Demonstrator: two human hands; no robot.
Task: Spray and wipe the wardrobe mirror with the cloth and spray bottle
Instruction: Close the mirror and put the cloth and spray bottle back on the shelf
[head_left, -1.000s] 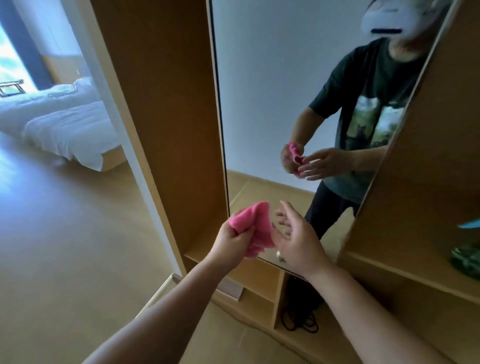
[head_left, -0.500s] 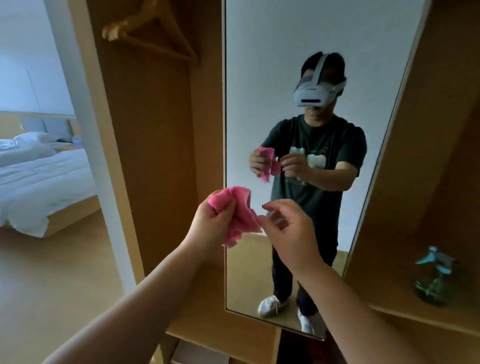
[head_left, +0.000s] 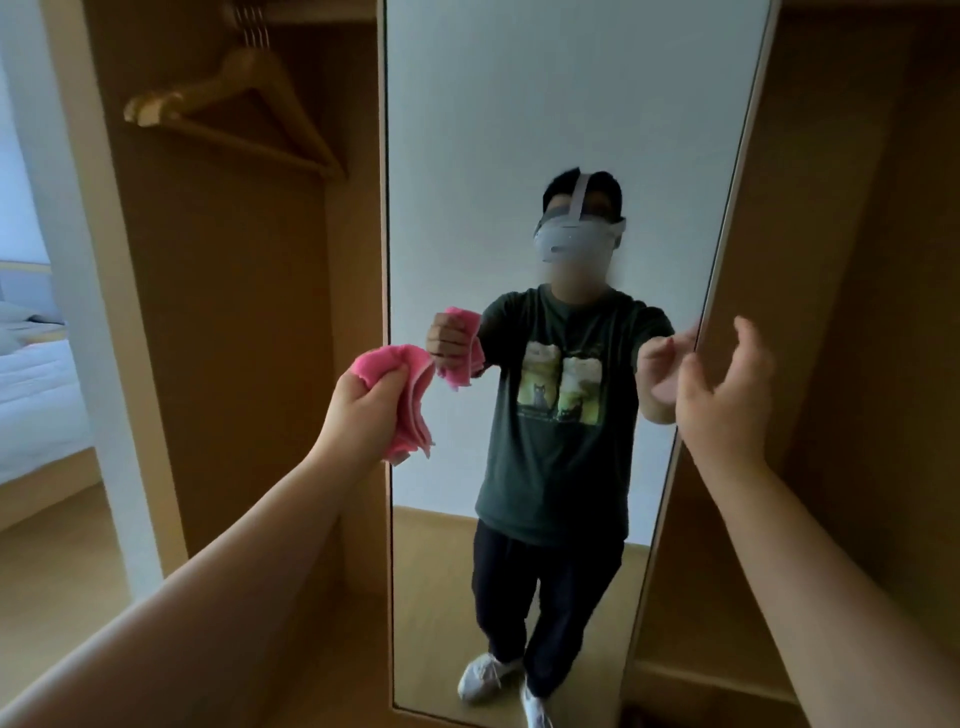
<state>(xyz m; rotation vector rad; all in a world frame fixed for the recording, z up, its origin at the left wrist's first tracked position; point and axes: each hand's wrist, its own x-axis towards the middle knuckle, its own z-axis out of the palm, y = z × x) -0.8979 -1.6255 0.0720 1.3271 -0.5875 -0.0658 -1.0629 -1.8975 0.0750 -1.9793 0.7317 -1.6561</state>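
Observation:
The tall wardrobe mirror (head_left: 519, 130) fills the middle of the view and reflects a person in a dark green shirt. My left hand (head_left: 363, 410) is shut on a bunched pink cloth (head_left: 410, 405), held just in front of the mirror's left edge. My right hand (head_left: 727, 400) is open with fingers spread, empty, in front of the mirror's right edge. The spray bottle is out of view.
A wooden wardrobe bay with hangers (head_left: 234, 109) lies left of the mirror. Another wooden bay (head_left: 857, 364) with a low shelf (head_left: 711, 680) lies to the right. A white bed (head_left: 31, 395) shows at far left.
The view has tilted up. My right hand let go of the cloth and moved right to the mirror's edge. The left hand keeps the cloth. The spray bottle has left the view.

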